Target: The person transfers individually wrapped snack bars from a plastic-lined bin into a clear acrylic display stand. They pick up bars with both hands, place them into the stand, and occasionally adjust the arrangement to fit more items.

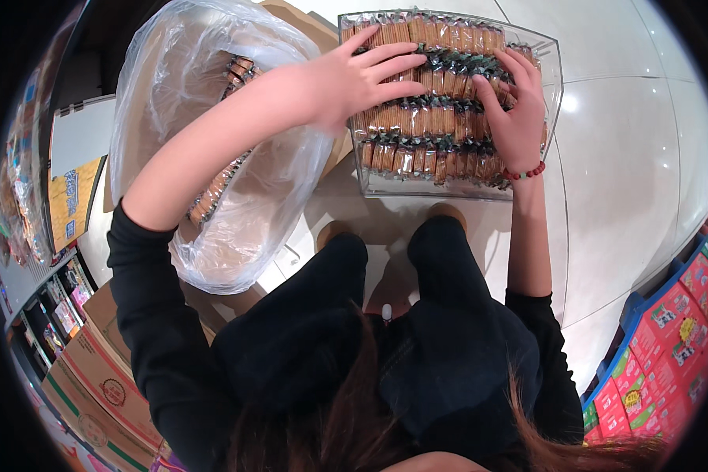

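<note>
In front of me a clear plastic bin (436,190) holds several rows of small wrapped packets (436,121), stacked sandwich biscuits or crackers by their look, in clear film with dark, crimped ends. My left hand (360,82) reaches across to the bin's upper left, its fingers spread over the top rows. At the right end of the rows lies my right hand (516,112), thumb and fingers apart and bent against the packets. Whether it grips any of them is hard to see. To the left, an open clear plastic bag (253,236) contains more packets (215,194), partly covered by my left forearm.
Cardboard (295,15) shows behind and under the bag. Stacked cartons (103,383) stand at lower left, beside a shelf (53,312) of packaged goods. Red printed boxes (655,354) fill a blue-edged display at lower right. My feet are on pale floor tiles (619,147) just below the bin.
</note>
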`<action>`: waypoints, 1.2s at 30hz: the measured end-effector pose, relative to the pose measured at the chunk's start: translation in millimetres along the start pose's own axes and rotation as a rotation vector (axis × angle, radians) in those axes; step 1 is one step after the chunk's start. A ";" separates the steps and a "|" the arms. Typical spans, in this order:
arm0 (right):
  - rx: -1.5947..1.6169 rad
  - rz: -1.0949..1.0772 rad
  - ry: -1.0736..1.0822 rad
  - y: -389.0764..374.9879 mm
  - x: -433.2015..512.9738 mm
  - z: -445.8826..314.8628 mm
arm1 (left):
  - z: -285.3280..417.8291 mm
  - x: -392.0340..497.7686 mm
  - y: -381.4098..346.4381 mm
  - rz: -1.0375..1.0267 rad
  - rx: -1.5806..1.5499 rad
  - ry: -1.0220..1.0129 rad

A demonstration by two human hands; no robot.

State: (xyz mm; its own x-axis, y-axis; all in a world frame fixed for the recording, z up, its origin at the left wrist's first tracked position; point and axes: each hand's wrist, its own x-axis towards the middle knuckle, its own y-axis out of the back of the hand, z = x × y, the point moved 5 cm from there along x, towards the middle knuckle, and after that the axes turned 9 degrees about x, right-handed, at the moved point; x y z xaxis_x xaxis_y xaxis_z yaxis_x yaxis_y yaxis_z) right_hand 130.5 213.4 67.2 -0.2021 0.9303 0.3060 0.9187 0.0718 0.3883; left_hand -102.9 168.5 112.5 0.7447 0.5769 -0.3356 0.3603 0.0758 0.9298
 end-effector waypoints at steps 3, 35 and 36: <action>0.116 0.051 -0.045 1.3 3.3 5.4 | -0.2 -6.2 -6.7 0.268 -0.257 0.105; -0.052 0.095 -0.083 -14.0 6.8 14.9 | 5.1 -16.1 -16.8 0.957 -0.218 0.337; -0.048 0.095 -0.098 -13.8 7.0 15.5 | 3.4 -27.7 -17.4 1.052 -0.248 0.373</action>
State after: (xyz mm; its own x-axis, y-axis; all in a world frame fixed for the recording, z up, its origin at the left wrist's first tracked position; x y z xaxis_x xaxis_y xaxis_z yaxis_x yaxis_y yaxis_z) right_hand 121.7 224.5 50.5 -0.0785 0.9628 0.2585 0.9143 -0.0339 0.4037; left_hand -127.9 148.4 105.1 0.3835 0.6522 0.6539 -0.4944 -0.4531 0.7418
